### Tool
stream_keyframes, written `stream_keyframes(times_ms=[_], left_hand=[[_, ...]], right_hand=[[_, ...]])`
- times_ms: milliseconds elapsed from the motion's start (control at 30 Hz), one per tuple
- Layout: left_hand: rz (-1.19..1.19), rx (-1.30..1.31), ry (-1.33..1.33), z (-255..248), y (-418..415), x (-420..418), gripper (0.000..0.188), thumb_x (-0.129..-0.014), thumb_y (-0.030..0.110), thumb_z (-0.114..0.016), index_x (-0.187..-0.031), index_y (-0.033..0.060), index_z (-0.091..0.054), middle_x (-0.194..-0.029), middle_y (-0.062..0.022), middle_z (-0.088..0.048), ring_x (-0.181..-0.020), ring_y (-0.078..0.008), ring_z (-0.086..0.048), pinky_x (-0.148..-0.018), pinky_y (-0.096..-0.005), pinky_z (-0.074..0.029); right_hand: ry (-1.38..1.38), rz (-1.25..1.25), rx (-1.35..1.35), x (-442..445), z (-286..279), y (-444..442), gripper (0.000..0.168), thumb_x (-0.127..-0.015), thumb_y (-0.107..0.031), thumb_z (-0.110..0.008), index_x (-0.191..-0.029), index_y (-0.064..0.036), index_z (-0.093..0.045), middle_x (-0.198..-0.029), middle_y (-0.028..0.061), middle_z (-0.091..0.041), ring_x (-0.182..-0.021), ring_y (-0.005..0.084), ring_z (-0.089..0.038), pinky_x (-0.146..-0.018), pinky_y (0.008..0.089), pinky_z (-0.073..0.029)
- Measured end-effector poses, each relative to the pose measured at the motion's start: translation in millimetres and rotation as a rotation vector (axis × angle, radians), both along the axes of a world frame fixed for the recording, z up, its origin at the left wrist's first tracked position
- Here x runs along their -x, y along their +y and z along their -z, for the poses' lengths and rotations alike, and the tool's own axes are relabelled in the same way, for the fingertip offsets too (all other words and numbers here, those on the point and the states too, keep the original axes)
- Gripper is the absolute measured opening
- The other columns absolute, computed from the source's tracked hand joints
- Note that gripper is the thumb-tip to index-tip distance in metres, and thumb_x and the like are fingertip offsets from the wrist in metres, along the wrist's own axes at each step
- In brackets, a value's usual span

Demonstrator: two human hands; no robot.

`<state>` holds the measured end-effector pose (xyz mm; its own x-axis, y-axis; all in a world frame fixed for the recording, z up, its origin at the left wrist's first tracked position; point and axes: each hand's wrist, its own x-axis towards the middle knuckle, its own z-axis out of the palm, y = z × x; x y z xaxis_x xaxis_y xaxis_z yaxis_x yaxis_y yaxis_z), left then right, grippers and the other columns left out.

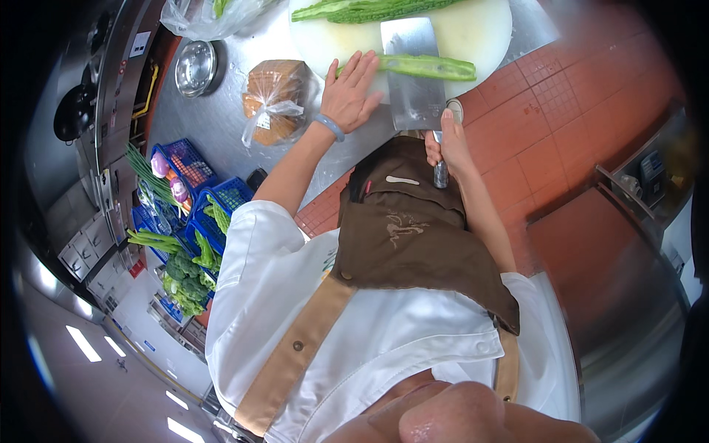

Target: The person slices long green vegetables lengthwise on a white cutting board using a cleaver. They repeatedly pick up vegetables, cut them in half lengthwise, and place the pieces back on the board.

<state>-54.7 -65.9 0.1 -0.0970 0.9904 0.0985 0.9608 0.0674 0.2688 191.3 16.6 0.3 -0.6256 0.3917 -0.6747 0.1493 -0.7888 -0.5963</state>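
My left hand (349, 91), with a bracelet at the wrist, lies flat with extended fingers over the left end of a halved bitter melon piece (443, 67). In my right hand (450, 141) is the metal handle of a cleaver, at the board's near edge. The broad cleaver blade (415, 102) points away from me and crosses the melon piece, which shows on top of the blade. Beneath them is a round white cutting board (487, 33). More bitter melon (371, 11) lies at the board's far side, partly cut off by the picture's rim.
A bag of sliced bread (277, 83) and a steel bowl (195, 69) stand left of the board on the steel table (227, 111). A plastic bag (213, 19) lies farther back. Blue baskets (188, 160) of vegetables are at the left. Red tiled floor (515, 144) shows at the right.
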Motion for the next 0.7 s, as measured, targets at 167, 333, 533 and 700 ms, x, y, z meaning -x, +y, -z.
stream_keyframes(times_ms=[167,333,533,700], left_hand=[[0.012,-0.009,-0.005,1.0,0.3,1.3,0.065,-0.095,0.041,-0.052,-0.15,0.0105,-0.038,-0.157,-0.0058,-0.036,-0.145,-0.0275,-0.033,-0.117,-0.0554,-0.02],[0.029,-0.003,0.015,-0.1,1.1,1.7,0.065,-0.095,0.042,-0.052,-0.15,0.0097,-0.038,-0.158,-0.0065,-0.036,-0.145,-0.028,-0.033,-0.116,-0.0557,-0.02],[0.048,0.003,0.019,-1.5,3.4,2.1,0.066,-0.095,0.041,-0.052,-0.15,0.0079,-0.037,-0.158,-0.0082,-0.035,-0.145,-0.0302,-0.032,-0.116,-0.0557,-0.02],[0.046,-0.004,-0.011,-5.3,-2.8,8.6,0.065,-0.097,0.038,-0.049,-0.151,0.0055,-0.034,-0.158,-0.0115,-0.034,-0.146,-0.0325,-0.029,-0.117,-0.0558,-0.017]], right_hand=[[0.008,-0.002,0.003,2.2,0.1,-4.4,0.06,-0.106,-0.055,-0.027,-0.079,-0.006,-0.048,-0.053,0.001,-0.04,-0.039,0.0113,-0.038,-0.039,0.0301,-0.039],[0.037,-0.014,0.075,4.0,2.9,-7.3,0.058,-0.106,-0.055,-0.027,-0.081,-0.006,-0.047,-0.053,0.0006,-0.039,-0.039,0.0111,-0.038,-0.04,0.0299,-0.039],[0.05,-0.027,0.067,7.3,6.4,-12.0,0.058,-0.106,-0.055,-0.026,-0.079,-0.007,-0.046,-0.053,0.0003,-0.039,-0.039,0.0109,-0.037,-0.04,0.0295,-0.038],[0.059,-0.015,0.136,8.7,8.2,-7.7,0.058,-0.106,-0.055,-0.027,-0.079,-0.008,-0.046,-0.053,0.0001,-0.038,-0.039,0.011,-0.037,-0.039,0.0295,-0.038]])
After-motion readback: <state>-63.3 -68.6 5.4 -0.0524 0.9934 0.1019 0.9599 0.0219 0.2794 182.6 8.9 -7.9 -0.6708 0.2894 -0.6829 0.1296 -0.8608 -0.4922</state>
